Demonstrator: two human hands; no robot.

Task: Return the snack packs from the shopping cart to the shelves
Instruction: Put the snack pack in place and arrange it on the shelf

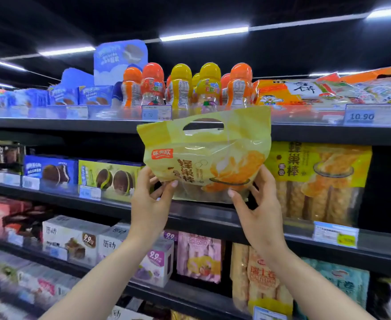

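- Glossy yellow plastic snack pack [205,158] with cut-out handle slot and clear lower window, held upright in front of the second black metal shelf [203,212], just left of matching yellow packs [317,179].
- Left hand [149,199] pinches the pack's lower left corner, thumb on front; right hand [258,209] pinches the lower right, other fingers hidden behind film.
- Pack's bottom edge blurs into the shelf lip; contents hard to make out.
- Top shelf: orange and yellow round-capped bottles [183,86], blue boxes [81,95]. Left side motion-blurred, price tags mostly unreadable.
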